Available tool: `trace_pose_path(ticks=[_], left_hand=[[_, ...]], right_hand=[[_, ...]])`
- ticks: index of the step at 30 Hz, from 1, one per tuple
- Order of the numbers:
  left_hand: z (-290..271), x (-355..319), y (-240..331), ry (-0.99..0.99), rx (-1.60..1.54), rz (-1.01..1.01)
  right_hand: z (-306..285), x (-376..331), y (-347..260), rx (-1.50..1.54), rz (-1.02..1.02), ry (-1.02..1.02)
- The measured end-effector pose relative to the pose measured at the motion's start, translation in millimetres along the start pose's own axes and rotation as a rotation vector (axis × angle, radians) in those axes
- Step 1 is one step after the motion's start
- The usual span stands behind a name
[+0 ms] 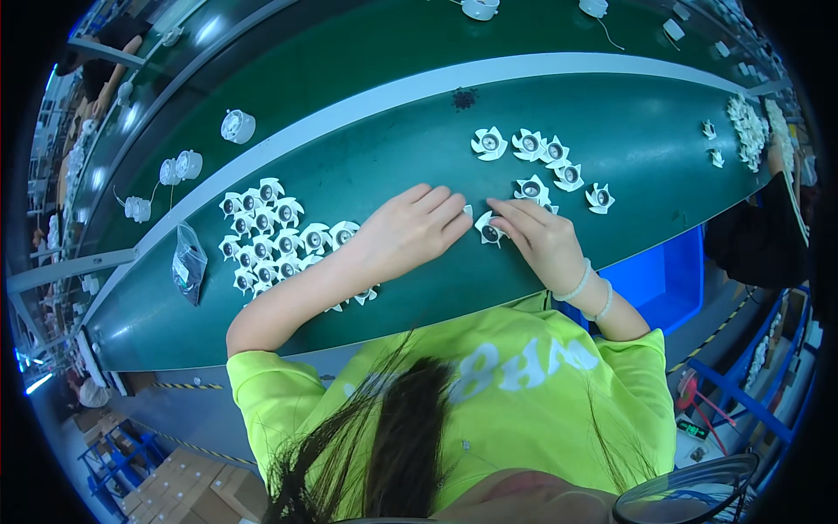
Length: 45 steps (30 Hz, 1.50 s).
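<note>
My left hand (417, 225) is closed over the green work surface, its fingers curled down. A small white edge (469, 210) shows at its fingertips; the rest of that piece is hidden. Facing it, my right hand (543, 237) pinches a white fan wheel (490, 230) with a dark round hub, thumb and fingers at its right side. Just beyond my right hand lies another fan wheel (532, 189). Farther back is a loose group of fan wheels (553, 152). Left of my left forearm, many more fan wheels (264, 222) stand in close rows, some partly hidden by the arm.
A clear bag of dark small parts (188, 266) lies at the left. Beyond a pale rail (367, 105), white round housings (237, 127) with wires sit on another green belt. A white heap of parts (748, 131) is at the far right, near another person. Below is a blue bin (663, 279).
</note>
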<state>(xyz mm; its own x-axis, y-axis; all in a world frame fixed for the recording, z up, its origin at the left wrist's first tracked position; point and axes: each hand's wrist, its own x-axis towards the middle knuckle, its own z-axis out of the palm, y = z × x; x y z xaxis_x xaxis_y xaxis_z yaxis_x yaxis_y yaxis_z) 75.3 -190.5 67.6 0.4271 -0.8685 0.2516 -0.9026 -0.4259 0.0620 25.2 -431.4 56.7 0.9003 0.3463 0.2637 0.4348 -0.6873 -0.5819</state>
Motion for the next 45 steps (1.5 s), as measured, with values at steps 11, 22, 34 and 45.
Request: trace_pose_path(ticks=[11, 22, 34, 45], left_hand=[[2.1, 24.6, -14.4, -0.101, 0.112, -0.102], [29.2, 41.7, -31.6, 0.033, -0.032, -0.1], [-9.8, -25.8, -39.1, -0.052, 0.044, -0.292], [-28.8, -88.1, -53.9, -0.036, 0.124, -0.506]], right_hand=[[-52.2, 11.6, 42.2, -0.238, 0.005, 0.044], [-29.4, 26.7, 65.7, -0.214, -0.056, 0.026], [-0.2, 16.4, 17.3, -0.356, 0.022, -0.172], [59.5, 71.5, -28.8, -0.36, -0.179, -0.183]])
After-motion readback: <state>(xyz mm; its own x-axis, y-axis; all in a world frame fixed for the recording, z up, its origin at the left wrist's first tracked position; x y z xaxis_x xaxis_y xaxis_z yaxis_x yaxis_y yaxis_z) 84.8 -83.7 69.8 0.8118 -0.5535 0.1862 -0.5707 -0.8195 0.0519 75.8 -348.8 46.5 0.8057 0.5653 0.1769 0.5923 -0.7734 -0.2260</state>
